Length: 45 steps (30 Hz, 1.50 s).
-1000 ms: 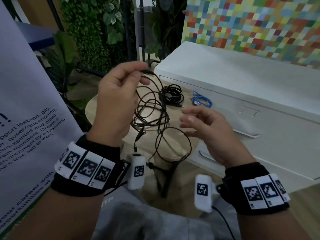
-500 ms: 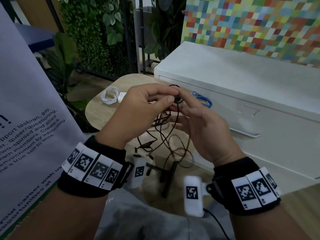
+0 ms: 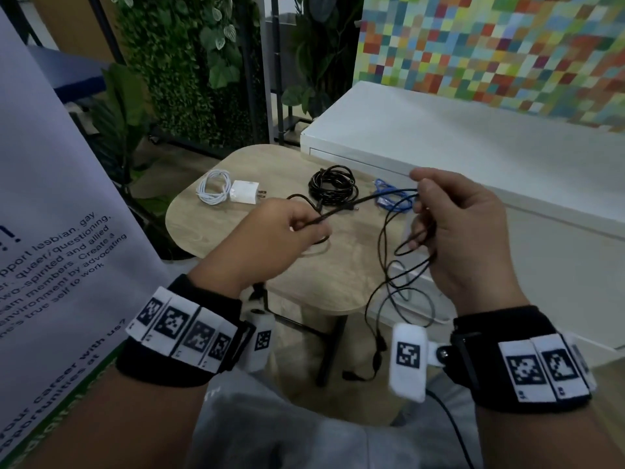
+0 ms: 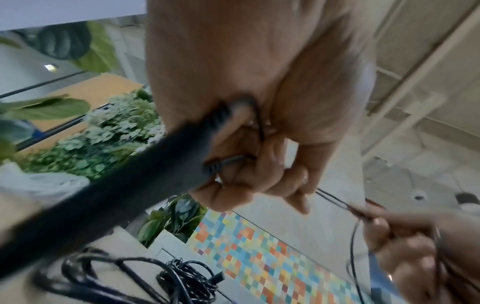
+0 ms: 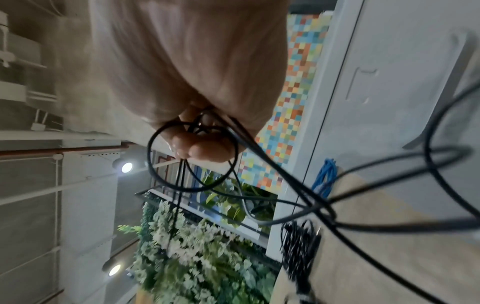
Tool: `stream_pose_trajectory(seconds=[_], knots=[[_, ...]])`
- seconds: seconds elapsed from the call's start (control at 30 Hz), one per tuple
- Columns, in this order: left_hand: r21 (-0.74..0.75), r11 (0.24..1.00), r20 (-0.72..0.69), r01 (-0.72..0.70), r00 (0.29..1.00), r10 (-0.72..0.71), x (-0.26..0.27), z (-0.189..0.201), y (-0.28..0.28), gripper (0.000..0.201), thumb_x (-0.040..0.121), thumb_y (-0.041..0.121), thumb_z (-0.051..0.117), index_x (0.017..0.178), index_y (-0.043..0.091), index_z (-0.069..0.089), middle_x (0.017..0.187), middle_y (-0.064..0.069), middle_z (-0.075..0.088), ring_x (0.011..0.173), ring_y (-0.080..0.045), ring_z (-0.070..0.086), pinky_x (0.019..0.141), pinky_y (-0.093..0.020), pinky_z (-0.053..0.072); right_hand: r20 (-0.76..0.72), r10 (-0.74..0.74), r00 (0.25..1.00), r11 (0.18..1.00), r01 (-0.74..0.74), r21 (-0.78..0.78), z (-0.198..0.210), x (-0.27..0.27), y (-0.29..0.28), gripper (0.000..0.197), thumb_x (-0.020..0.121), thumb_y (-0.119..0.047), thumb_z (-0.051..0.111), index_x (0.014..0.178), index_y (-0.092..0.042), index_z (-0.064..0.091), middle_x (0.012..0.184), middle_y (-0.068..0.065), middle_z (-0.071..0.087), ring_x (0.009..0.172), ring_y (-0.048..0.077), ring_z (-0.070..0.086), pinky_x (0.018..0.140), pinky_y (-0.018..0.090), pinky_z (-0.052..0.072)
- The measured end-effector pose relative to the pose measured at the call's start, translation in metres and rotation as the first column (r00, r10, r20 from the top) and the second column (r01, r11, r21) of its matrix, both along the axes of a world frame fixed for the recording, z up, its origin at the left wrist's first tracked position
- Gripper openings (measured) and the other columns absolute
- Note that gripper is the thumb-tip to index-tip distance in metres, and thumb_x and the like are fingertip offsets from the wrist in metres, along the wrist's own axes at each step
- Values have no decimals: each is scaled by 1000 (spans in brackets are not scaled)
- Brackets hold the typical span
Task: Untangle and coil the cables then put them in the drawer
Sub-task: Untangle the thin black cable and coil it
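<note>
A thin black cable (image 3: 365,200) stretches in the air between both hands above the small wooden table (image 3: 338,265). My left hand (image 3: 270,242) grips one stretch of it with curled fingers (image 4: 249,176). My right hand (image 3: 453,231) holds several hanging loops (image 3: 402,265) of the same cable (image 5: 233,156); its plug end (image 3: 355,375) dangles below the table edge. On the table lie a coiled black cable (image 3: 333,186), a blue cable (image 3: 394,199) and a coiled white cable with charger (image 3: 226,190). The white drawer unit (image 3: 507,184) stands to the right, its drawers shut.
A printed banner (image 3: 50,214) stands close on the left. Plants (image 3: 189,79) and a metal stand fill the space behind the table. A multicoloured mosaic wall (image 3: 490,45) rises behind the drawer unit. My grey-clad lap is below.
The hands, together at the cable half a second ago, have pulled apart: the left went left and down, the right went right, drawing a straight stretch of cable between them.
</note>
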<state>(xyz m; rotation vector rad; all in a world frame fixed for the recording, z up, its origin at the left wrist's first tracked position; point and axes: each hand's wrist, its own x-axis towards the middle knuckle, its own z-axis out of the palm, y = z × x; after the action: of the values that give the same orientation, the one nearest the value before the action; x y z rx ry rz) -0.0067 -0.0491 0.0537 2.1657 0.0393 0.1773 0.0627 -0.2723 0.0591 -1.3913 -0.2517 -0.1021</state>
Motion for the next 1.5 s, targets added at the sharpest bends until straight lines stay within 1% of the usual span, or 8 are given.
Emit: stream_pose_trajectory(seconds=[0.2, 0.53, 0.73, 0.87, 0.97, 1.13, 1.33, 1.5], knots=[[-509, 854, 106, -111, 976, 190, 4, 9, 7, 38, 103, 34, 59, 68, 26, 71, 54, 2, 28, 46, -12, 22, 47, -24, 21, 51, 45, 998, 858, -13, -513, -14, 11, -28, 22, 91, -8, 73, 103, -26, 80, 80, 0, 69, 61, 7, 55, 66, 30, 47], [131, 915, 132, -382, 921, 366, 7, -7, 22, 13, 97, 30, 62, 92, 32, 73, 88, 9, 72, 84, -11, 66, 82, -36, 57, -37, 188, 981, 802, -176, -571, -21, -6, -3, 9, 94, -20, 74, 89, -24, 80, 66, -14, 68, 59, -1, 57, 68, 29, 50], [252, 967, 230, 34, 969, -94, -7, -5, -3, 68, 86, -1, 61, 144, 34, 55, 140, 14, 57, 131, 2, 50, 112, -15, 36, -20, 314, 949, 763, -264, -590, -15, -16, 21, 16, 97, -17, 69, 85, -26, 75, 69, -8, 60, 54, 9, 54, 60, 34, 50], [-1, 993, 89, 117, 989, -116, -3, -1, -19, 51, 85, 16, 50, 131, 33, 66, 85, 10, 71, 79, -6, 70, 77, -41, 62, -8, 307, 952, 790, -259, -555, -12, -19, 27, 17, 98, -14, 68, 86, -24, 76, 64, -10, 61, 49, 15, 57, 54, 38, 55], [62, 991, 55, 121, 991, -125, -4, 2, -23, 21, 102, 24, 58, 114, 33, 73, 51, 12, 47, 48, -7, 43, 52, -31, 43, 2, 261, 965, 835, -225, -503, -12, -17, 23, 15, 96, -12, 70, 86, -20, 78, 57, -10, 60, 47, 16, 57, 53, 36, 55], [212, 976, -14, 59, 998, -58, -5, 2, -13, 58, 95, 55, 64, 59, 12, 51, 51, 3, 41, 48, -11, 39, 54, -34, 37, -58, 203, 977, 932, -211, -296, -12, -11, 14, 7, 94, -4, 71, 94, -6, 78, 67, 5, 67, 55, 23, 58, 60, 36, 58], [-434, 881, -24, -187, 980, 197, -10, 18, 5, 54, 92, 59, 63, 60, 23, 37, 55, -8, 28, 48, -16, 26, 52, -29, 23, -111, 85, 990, 967, -109, -232, -21, 3, -9, 8, 89, -7, 76, 96, -9, 80, 88, 10, 79, 91, 27, 76, 93, 37, 60], [-623, 737, 11, -262, 939, 343, -7, 29, 13, 45, 106, 36, 55, 67, 23, 39, 52, 8, 31, 44, -10, 22, 43, -24, 18, -52, 122, 991, 897, -132, -421, -23, 3, -21, 11, 86, -25, 81, 85, -14, 80, 70, -8, 72, 68, 4, 65, 68, 14, 50]])
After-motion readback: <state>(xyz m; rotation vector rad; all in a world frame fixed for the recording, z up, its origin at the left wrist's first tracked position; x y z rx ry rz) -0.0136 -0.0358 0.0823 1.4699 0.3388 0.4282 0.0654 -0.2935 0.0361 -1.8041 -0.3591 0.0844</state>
